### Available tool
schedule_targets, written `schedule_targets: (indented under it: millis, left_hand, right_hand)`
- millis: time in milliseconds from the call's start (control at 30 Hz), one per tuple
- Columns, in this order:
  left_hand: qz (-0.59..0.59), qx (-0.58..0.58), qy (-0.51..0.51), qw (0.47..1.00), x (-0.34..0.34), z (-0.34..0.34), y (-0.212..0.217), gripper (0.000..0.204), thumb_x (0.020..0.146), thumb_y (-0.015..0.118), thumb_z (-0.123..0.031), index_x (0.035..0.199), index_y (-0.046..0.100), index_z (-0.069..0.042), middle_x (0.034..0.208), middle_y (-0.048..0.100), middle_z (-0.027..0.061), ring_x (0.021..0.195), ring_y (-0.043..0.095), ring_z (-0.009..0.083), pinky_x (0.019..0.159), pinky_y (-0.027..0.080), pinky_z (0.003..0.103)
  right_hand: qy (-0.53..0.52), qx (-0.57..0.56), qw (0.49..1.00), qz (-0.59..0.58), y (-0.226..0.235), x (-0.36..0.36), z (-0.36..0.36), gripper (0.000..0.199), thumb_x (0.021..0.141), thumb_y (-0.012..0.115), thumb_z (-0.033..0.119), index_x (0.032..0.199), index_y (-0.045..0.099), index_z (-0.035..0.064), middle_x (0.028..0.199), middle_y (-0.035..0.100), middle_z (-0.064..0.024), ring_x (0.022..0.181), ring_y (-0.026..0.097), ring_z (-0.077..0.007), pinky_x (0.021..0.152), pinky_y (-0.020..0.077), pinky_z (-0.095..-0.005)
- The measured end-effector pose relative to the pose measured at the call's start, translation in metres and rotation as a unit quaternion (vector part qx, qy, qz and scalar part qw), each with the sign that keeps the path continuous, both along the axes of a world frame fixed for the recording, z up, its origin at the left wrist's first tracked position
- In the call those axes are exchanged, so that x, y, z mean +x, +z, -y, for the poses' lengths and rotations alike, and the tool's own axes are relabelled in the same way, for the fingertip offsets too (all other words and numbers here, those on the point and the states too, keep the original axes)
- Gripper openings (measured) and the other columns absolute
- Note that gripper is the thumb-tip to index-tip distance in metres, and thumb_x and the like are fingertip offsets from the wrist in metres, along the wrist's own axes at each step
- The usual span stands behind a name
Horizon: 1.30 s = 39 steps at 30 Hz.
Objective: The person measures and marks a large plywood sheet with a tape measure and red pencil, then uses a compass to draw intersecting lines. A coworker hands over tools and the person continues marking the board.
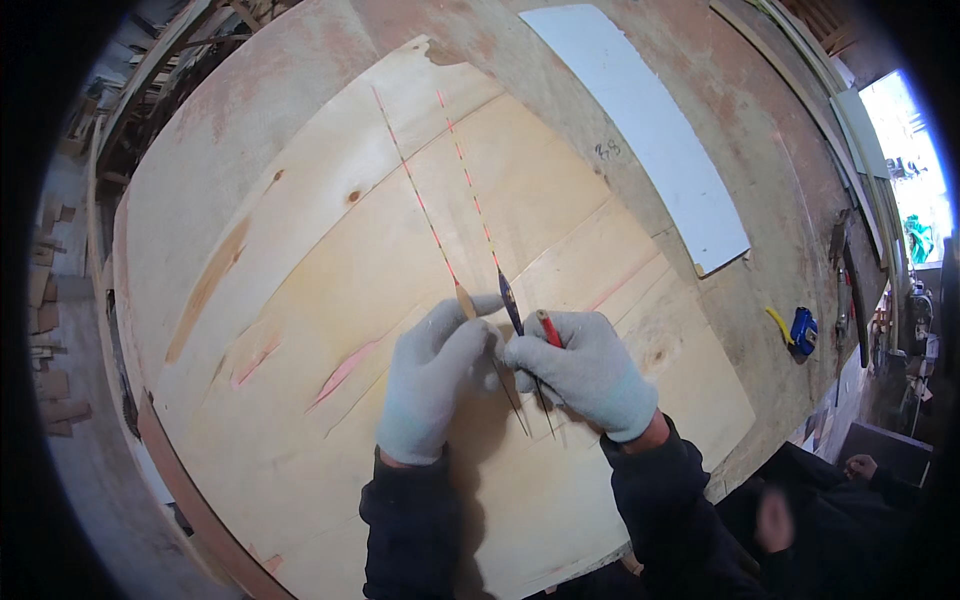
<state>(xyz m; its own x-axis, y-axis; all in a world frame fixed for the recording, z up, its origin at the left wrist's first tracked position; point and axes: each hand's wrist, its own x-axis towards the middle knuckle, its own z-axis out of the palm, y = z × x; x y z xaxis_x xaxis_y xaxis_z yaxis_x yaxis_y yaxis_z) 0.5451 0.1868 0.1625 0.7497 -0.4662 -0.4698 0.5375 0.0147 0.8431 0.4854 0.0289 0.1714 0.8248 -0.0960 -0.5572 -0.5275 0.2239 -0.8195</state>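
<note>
Both of my hands wear pale work gloves above a plywood sheet [560, 490]. My left hand [420, 375] is closed, pinching a fishing float with a tan body [463, 298] between thumb and fingers. Closed too, my right hand [590, 365] grips a second fishing float with a dark body [509, 300]. A red pencil-like stick [549, 328] also pokes out of that hand; its lower part is hidden. The floats lie nearly side by side, their long banded tips pointing away from me and their thin stems toward me.
The plywood rests on a larger worn board surface [310, 70]. A long white curved panel [640, 130] lies at the far right, and a blue tape measure [803, 330] with a yellow part sits right of the plywood. Another person's hand [860, 466] and dark clothing show at lower right.
</note>
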Motion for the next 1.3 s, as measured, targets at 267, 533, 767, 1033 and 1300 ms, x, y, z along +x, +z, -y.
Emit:
schedule_targets:
  millis: [267, 533, 767, 1033, 1300]
  left_hand:
    - [-0.003, 0.043, -0.001, 0.999, -0.004, 0.001, -0.001, 0.026, 0.095, 0.056, -0.014, 0.109, 0.066, 0.006, 0.086, 0.064, 0.0033, 0.076, 0.058, 0.0091, 0.068, 0.046, 0.024]
    - [-0.006, 0.018, 0.022, 1.0, -0.006, 0.0, 0.0, 0.023, 0.095, 0.057, -0.014, 0.1, 0.065, 0.006, 0.088, 0.063, 0.0032, 0.081, 0.057, 0.0109, 0.072, 0.046, 0.026]
    - [-0.053, -0.044, 0.056, 0.996, -0.012, 0.008, 0.01, 0.025, 0.095, 0.057, -0.016, 0.106, 0.067, 0.004, 0.088, 0.064, 0.0026, 0.075, 0.055, 0.0085, 0.066, 0.043, 0.024]
    - [-0.034, -0.06, 0.053, 0.996, -0.015, 0.01, 0.008, 0.029, 0.095, 0.057, -0.019, 0.108, 0.067, 0.005, 0.092, 0.067, 0.0045, 0.075, 0.056, 0.0061, 0.062, 0.042, 0.02]
    - [-0.009, -0.05, 0.075, 0.996, -0.015, 0.007, 0.012, 0.028, 0.096, 0.057, -0.023, 0.104, 0.068, 0.002, 0.085, 0.066, 0.0023, 0.063, 0.052, 0.0041, 0.053, 0.038, 0.018]
  right_hand:
    - [0.061, -0.014, 0.997, -0.041, -0.007, -0.001, 0.005, 0.024, 0.092, 0.064, 0.022, 0.087, 0.068, -0.0012, 0.07, 0.064, -0.0031, 0.066, 0.06, -0.0086, 0.062, 0.0478, -0.0255]
    - [0.043, -0.078, 0.996, 0.017, -0.008, -0.002, -0.008, 0.021, 0.09, 0.063, 0.017, 0.077, 0.065, 0.001, 0.065, 0.062, -0.0012, 0.058, 0.055, -0.0071, 0.055, 0.0446, -0.025]
    - [0.055, -0.146, 0.986, 0.054, -0.005, -0.005, -0.01, 0.022, 0.09, 0.063, 0.018, 0.08, 0.066, -0.0021, 0.066, 0.062, -0.0015, 0.063, 0.056, -0.0064, 0.058, 0.0462, -0.0262]
    - [0.058, -0.124, 0.989, 0.046, -0.003, -0.009, -0.011, 0.028, 0.091, 0.062, 0.025, 0.092, 0.071, -0.0006, 0.074, 0.068, -0.0084, 0.072, 0.065, -0.0143, 0.068, 0.0502, -0.0298]
    - [0.034, -0.111, 0.989, 0.093, -0.006, -0.008, -0.023, 0.024, 0.095, 0.061, 0.017, 0.093, 0.071, -0.0036, 0.075, 0.07, -0.0043, 0.066, 0.061, -0.0078, 0.059, 0.0478, -0.0235]
